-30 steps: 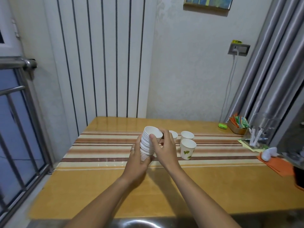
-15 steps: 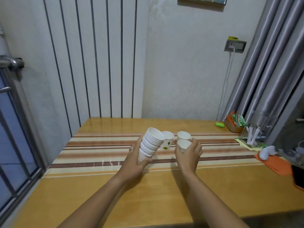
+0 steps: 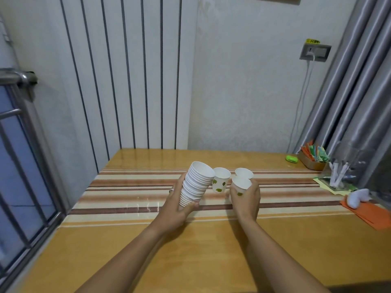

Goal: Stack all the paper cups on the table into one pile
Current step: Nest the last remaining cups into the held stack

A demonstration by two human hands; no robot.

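The left hand (image 3: 176, 205) holds a tall stack of nested paper cups (image 3: 195, 183) tilted to the right, its fingers (image 3: 191, 206) curled under the base and the thumb up the near side. The right hand (image 3: 245, 196) has its fingers wrapped around a single leaf-printed cup (image 3: 241, 185), which looks lifted just off the striped runner (image 3: 127, 187) on the desk (image 3: 201, 250). Two loose cups stand on the runner: one with green leaves (image 3: 221, 180) just beside the stack's mouth, and a second cup (image 3: 244, 173) right behind the held one.

The main risk, as I judge it, is the lean of the stack: gripped only near the bottom, its upper cups could slide out or fan apart when the next cup is pushed in. The stack's rim sits so close to the leaf cup that a small swing could knock it over (it is light and empty). The right hand could likewise clip the cup behind it, or squeeze the thin paper wall out of round so it will not nest.

As for writing, a yellow label above the wall socket (image 3: 315, 52) carries characters too small to read, and the small green case (image 3: 292, 159) shows no legible mark.
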